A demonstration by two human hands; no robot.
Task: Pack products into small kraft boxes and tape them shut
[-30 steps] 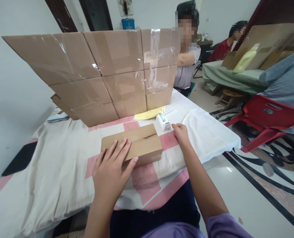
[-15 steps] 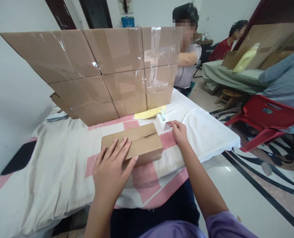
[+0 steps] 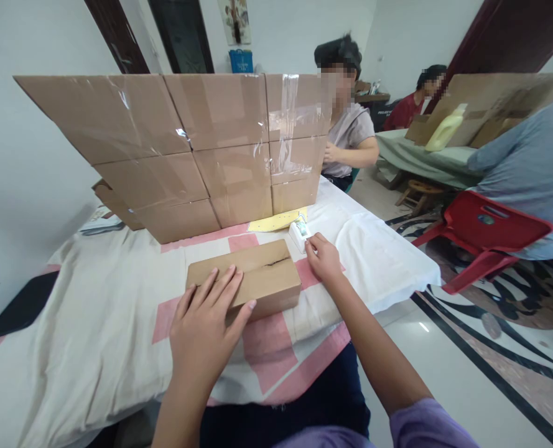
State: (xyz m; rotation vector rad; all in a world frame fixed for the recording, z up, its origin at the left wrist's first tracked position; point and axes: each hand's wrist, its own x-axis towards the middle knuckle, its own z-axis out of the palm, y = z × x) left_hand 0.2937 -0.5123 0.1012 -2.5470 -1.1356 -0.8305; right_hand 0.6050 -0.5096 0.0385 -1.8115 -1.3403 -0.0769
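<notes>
A shut brown cardboard box (image 3: 257,274) lies on the cloth-covered table (image 3: 99,323), its top seam partly split. My left hand (image 3: 208,320) rests flat on the box's near left part, fingers spread. My right hand (image 3: 323,258) is beside the box's right end, fingers curled around the near end of a small white tape dispenser (image 3: 298,233). A yellow paper strip (image 3: 276,221) lies just behind the dispenser.
A taped cardboard screen (image 3: 201,143) stands across the back of the table. A person in a grey shirt (image 3: 348,134) sits behind its right end. A red plastic chair (image 3: 481,233) stands to the right, with another table, a yellow bottle (image 3: 444,129) and another seated person beyond.
My right hand moved left to the tape dispenser and closed its fingers on it. My left hand stayed on the box. The camera view shifted a little.
</notes>
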